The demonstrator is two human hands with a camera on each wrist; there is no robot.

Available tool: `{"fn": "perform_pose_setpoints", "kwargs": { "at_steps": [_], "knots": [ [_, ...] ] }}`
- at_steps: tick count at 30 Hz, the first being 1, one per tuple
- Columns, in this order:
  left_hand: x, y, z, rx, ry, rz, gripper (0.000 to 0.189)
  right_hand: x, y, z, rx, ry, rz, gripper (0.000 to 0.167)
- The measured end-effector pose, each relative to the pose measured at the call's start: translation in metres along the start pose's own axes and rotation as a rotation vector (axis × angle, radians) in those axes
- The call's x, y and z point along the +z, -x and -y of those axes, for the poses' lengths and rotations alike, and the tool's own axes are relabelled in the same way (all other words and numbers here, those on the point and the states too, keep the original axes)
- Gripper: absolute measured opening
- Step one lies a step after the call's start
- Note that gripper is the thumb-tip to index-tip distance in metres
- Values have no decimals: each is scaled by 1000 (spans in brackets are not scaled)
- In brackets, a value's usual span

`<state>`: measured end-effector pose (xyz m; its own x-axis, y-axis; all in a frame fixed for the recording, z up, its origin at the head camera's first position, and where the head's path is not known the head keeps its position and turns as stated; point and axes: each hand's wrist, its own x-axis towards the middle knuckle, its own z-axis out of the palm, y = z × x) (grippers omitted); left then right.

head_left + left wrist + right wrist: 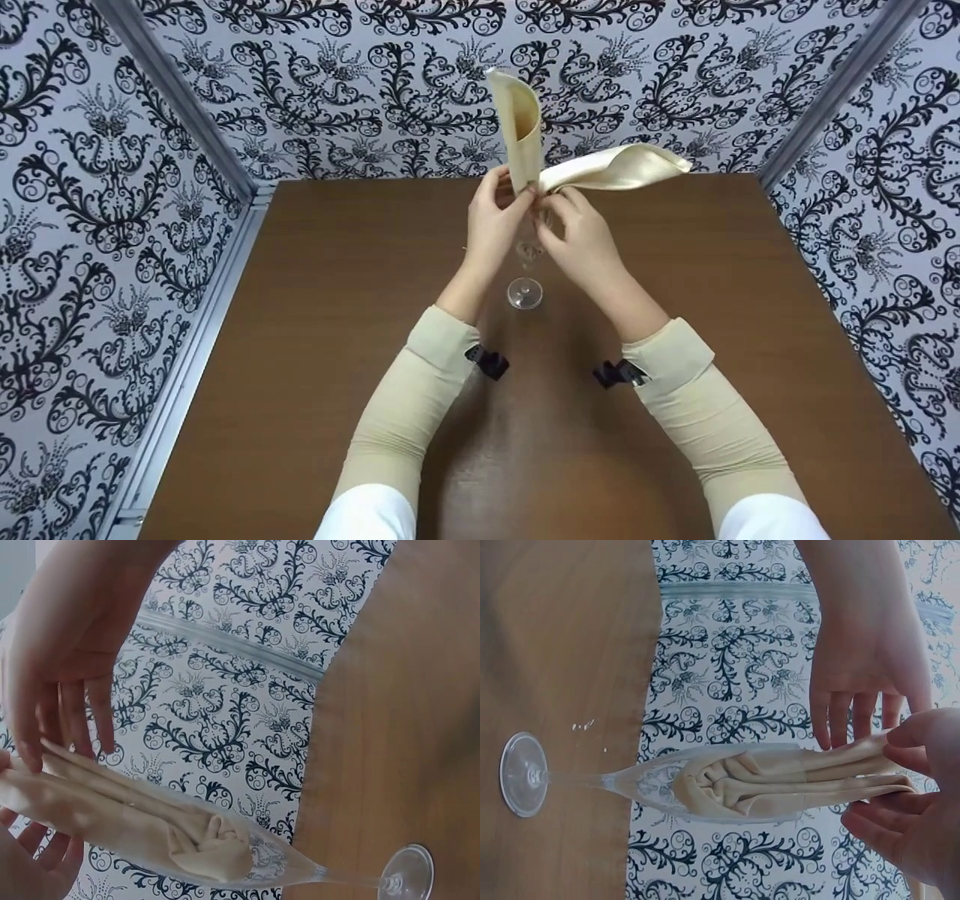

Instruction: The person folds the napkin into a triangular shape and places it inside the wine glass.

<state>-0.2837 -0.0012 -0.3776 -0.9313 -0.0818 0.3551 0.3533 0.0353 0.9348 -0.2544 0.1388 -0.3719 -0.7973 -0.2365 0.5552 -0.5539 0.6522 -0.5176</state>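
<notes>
A cream satin napkin (615, 166) stands in a champagne flute (524, 293), its lower end bunched inside the bowl. Above the rim it parts into two rolled leaves, one upright and one leaning far to the right. My left hand (496, 217) holds the base of the upright leaf, thumb in front. Close beside it, my right hand (589, 236) pinches the napkin where the right leaf begins. In the right wrist view, the folded napkin (780, 780) shows through the clear glass, with right-hand fingers (877, 829) along its upper part.
The flute's foot stands on a brown wooden table (337, 315). White walls with black scrollwork (360, 97) rise behind and at both sides, joined by grey metal posts (184, 97). Dark wrist cameras (487, 361) sit on both beige sleeves.
</notes>
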Motion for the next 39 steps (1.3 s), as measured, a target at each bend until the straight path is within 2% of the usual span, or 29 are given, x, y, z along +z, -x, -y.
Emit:
{"fn": "perform_pose_setpoints", "kwargs": {
  "at_steps": [7, 15, 20, 28, 35, 39],
  "knots": [
    [-5, 0, 3, -5, 1, -22, 30, -3, 4, -10, 31, 2, 0, 46],
    [-15, 2, 12, -7, 25, -41, 29, -7, 11, -17, 117, 38, 60, 57],
    [-22, 6, 17, -21, 40, -61, 34, -9, 16, -19, 140, 38, 89, 59],
    [-33, 12, 27, -46, 60, -52, 34, -8, 23, -26, 108, 47, 86, 57],
    [-45, 18, 34, -65, -10, -4, 35, -9, 31, -34, 86, 81, 86, 56],
    [-53, 22, 37, -47, -39, 20, 37, -11, 38, -40, 85, 105, 98, 55]
  ]
}}
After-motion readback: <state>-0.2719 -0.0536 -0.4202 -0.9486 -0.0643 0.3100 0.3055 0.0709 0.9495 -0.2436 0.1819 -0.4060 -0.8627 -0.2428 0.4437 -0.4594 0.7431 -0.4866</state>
